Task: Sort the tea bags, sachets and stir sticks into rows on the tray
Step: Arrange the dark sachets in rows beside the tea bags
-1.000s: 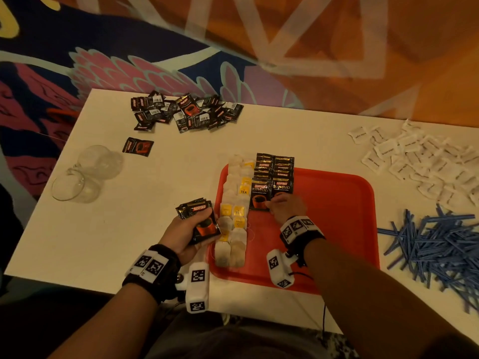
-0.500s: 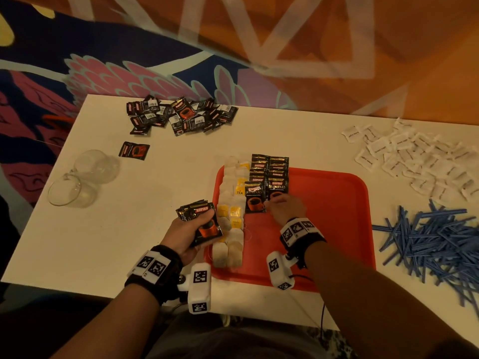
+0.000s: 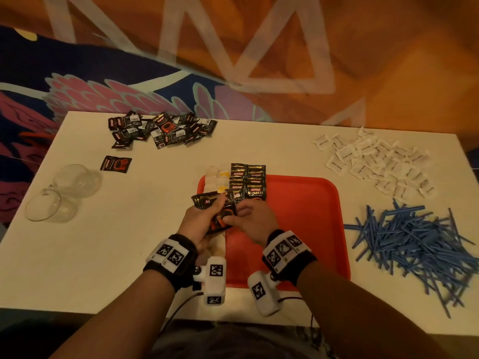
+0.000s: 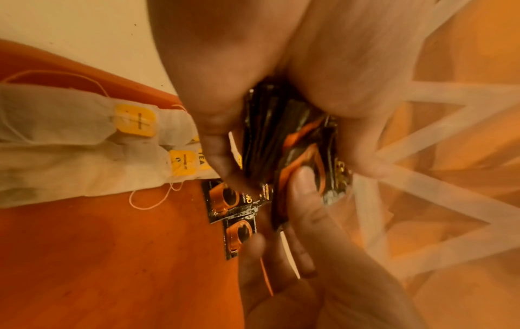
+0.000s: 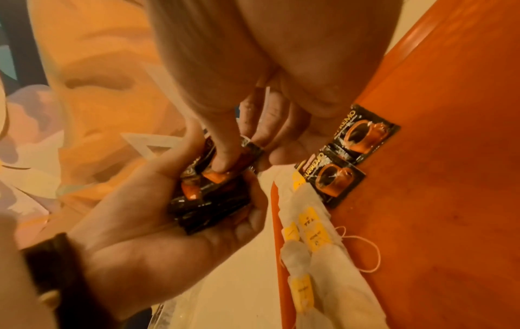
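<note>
Over the tray [image 3: 311,203], the left hand [image 3: 199,224] grips sachets [image 3: 220,211]; the right hand [image 3: 252,221] pinches one.

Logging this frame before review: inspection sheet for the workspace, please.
Surface: white table, red tray at the near edge.
Job's things: tea bags and coffee sachets in rows on the tray; loose coffee pile, sugar sachets and stir sticks on the table.
Clutter: two glass cups lying at far left.
Grippers: left hand grips a sachet stack; right hand pinches the top one.
Cables: thin wires by both wrist cameras at the near edge.
Surroundings: patterned carpet.
</note>
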Tool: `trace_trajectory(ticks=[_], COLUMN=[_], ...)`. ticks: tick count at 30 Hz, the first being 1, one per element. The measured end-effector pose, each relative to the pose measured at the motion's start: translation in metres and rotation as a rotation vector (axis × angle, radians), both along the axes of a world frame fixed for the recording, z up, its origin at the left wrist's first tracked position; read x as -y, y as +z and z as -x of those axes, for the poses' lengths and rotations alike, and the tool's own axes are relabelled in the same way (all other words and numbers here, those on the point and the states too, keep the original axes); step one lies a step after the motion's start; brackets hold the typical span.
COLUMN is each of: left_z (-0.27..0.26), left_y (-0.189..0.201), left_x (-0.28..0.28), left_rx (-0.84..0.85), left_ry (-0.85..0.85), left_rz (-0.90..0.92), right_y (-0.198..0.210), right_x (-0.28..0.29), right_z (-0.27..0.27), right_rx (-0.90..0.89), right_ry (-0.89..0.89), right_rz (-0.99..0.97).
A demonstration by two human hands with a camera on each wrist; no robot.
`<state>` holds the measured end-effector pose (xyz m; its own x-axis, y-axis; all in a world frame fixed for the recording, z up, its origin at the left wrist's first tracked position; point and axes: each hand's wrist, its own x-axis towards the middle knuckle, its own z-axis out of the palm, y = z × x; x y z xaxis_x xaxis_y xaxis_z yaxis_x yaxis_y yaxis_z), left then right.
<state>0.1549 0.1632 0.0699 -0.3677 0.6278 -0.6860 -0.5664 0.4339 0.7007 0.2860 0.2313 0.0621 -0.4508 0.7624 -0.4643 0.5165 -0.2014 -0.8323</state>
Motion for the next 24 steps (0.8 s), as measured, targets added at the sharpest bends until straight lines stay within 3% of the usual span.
trace_trajectory(ticks=[9, 17, 19, 22, 24], left_z=[0.000, -0.001, 0.005, 0.008, 0.007], left_y=[0.005, -0.015, -0.020, -0.029, -0.036], left_x=[-0.012, -0.020, -0.021, -0.021, -0.021], left_rx=[-0.085, -0.295, -0.504, -0.921, -1.027], left_ry=[-0.044, -0.033, -0.172, -0.625, -0.858], left_rz=[-0.085, -0.092, -0.003, 0.113, 0.150], right_y=[0.000, -0.015, -0.031, -0.052, -0.060], right_x=[-0.005, -0.016, -0.027, -0.043, -0.051], right_z=[-0.026, -0.032, -0.036, -0.041, -0.042], right_rx=[-0.054, -0.028, 0.084, 0.251, 0.321], right_ry=[-0.013, -0.046, -0.075, -0.120, -0.117], right_rz=[0.033, 0.117, 0.062, 0.028, 0.032])
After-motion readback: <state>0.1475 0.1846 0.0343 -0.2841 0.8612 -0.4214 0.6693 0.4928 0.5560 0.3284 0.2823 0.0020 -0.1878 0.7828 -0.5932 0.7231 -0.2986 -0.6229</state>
